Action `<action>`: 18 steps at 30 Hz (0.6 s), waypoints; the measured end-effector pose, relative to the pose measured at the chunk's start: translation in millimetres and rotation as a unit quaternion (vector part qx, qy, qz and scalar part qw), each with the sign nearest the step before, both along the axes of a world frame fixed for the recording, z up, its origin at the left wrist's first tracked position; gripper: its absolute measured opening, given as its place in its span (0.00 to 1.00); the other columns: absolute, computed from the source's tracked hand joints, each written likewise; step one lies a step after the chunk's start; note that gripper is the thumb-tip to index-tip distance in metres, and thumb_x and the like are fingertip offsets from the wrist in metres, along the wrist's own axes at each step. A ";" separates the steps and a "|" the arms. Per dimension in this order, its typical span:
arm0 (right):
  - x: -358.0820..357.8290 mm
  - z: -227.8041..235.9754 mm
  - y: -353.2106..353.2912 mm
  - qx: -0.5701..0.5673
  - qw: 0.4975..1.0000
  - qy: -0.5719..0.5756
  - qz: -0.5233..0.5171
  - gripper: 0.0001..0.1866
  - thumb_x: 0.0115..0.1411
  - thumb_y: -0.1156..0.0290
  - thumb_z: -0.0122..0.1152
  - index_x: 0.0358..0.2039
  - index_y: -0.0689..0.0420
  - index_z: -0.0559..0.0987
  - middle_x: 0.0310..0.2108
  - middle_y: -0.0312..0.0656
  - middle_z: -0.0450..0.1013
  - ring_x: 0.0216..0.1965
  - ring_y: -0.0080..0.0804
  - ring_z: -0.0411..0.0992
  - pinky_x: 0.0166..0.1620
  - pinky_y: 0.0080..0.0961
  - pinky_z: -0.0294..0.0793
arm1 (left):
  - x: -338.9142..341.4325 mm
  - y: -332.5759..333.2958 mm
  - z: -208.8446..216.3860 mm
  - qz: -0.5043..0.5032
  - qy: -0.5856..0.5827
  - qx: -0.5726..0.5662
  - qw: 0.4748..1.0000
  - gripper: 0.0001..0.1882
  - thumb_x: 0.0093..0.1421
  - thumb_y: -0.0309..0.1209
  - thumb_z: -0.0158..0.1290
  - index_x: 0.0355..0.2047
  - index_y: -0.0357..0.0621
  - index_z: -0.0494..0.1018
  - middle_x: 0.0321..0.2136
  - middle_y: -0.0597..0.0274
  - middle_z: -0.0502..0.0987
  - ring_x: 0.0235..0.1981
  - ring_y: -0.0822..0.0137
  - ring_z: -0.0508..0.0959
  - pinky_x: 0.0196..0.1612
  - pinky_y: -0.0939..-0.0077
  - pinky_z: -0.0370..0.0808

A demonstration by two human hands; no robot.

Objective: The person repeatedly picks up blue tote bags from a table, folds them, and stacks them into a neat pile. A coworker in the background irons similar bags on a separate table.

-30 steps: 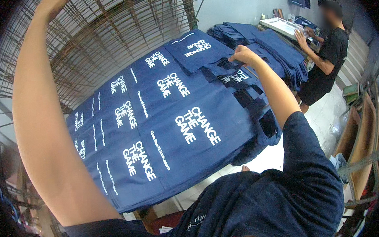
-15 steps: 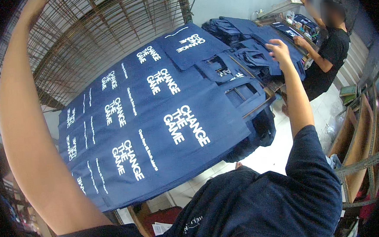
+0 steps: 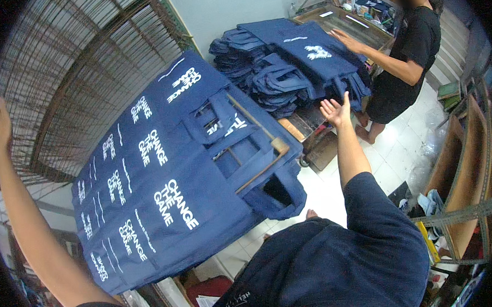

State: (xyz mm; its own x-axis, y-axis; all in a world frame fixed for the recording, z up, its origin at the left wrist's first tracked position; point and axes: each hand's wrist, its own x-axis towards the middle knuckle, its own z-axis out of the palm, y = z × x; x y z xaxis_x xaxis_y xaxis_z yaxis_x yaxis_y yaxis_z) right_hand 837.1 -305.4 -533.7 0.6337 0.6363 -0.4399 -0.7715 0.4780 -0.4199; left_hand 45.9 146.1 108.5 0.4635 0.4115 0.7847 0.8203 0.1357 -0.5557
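Bags (image 3: 152,184), blue with white print face up, form one wide stack; its support is mostly covered, so places are given by the stack's own edges. Right hand (image 3: 336,111): palm upturned, fingers spread, holding nothing, off the right edge and nearest the second pile (image 3: 296,60), contact not evident. Left hand (image 3: 2,126): fingers extended, nothing seen in it, beyond the left edge, before the barred rack (image 3: 99,55); whether it touches the bars cannot be told. Wooden strips (image 3: 258,176) meet in a corner near the right edge, among the handles (image 3: 299,195), one loop jutting at the near right corner. Assessment: bags are best taken by their hems, clear of the print, cloth held taut between both hands; handles should be free of the strips, as a loop could snag and drag the layer askew. Any swing of the right arm should leave room for the co-worker (image 3: 411,53).
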 end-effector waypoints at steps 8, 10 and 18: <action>86.0 -52.8 73.5 -0.073 0.991 0.076 -0.079 0.22 0.49 0.67 0.63 0.44 0.58 0.68 0.48 0.42 0.66 0.45 0.41 0.66 0.42 0.43 0.67 | -35.1 -54.0 -15.1 -0.112 -0.073 -0.113 0.985 0.32 0.64 0.50 0.23 0.58 0.39 0.53 0.57 0.46 0.58 0.58 0.48 0.57 0.59 0.63 0.51; 75.5 -23.9 74.0 -0.085 0.970 0.117 -0.196 0.22 0.48 0.72 0.63 0.45 0.56 0.68 0.45 0.42 0.68 0.43 0.41 0.68 0.40 0.42 0.69 | -39.5 -77.0 -34.7 -0.078 -0.116 -0.135 0.981 0.33 0.63 0.51 0.24 0.58 0.39 0.53 0.57 0.46 0.57 0.58 0.49 0.56 0.59 0.63 0.51; 79.7 -2.0 48.6 0.166 0.971 0.081 -0.149 0.12 0.44 0.81 0.56 0.33 0.62 0.71 0.34 0.44 0.71 0.35 0.39 0.71 0.39 0.35 0.75 | 35.1 -138.1 -68.5 -0.024 -0.280 -0.160 0.946 0.35 0.62 0.56 0.25 0.56 0.41 0.59 0.52 0.42 0.63 0.55 0.46 0.59 0.56 0.59 0.53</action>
